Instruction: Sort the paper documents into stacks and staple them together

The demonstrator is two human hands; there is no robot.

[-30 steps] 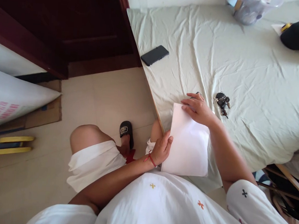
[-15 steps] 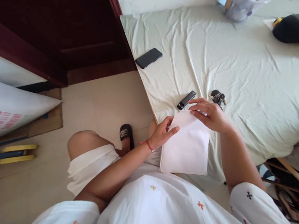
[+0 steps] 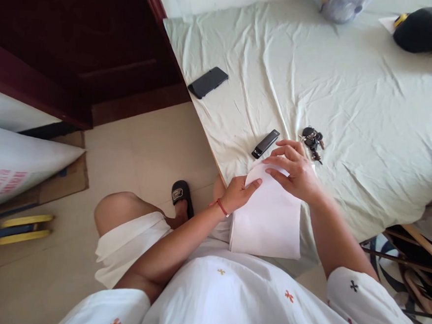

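Note:
A stack of white paper sheets (image 3: 267, 220) lies at the near edge of the cloth-covered table, over my lap. My left hand (image 3: 238, 193) grips its upper left edge, thumb on top and fingers underneath. My right hand (image 3: 293, 170) is at the top edge, with its thumb and bent index finger close together on the paper near the upper left corner; its other fingers are raised. Just beyond the paper lies a black stapler (image 3: 265, 144), touched by neither hand. A bunch of keys (image 3: 313, 139) rests beside my right hand.
A black phone (image 3: 208, 82) lies near the left edge of the table (image 3: 353, 107). At the back are a clear plastic container (image 3: 339, 8) and a black rounded object (image 3: 419, 30). A white sack (image 3: 23, 163) stands on the floor at the left.
My right hand has shifted left and slightly down along the paper's top edge, toward the upper left corner. The left hand keeps its grip on the sheets. The view has shifted slightly.

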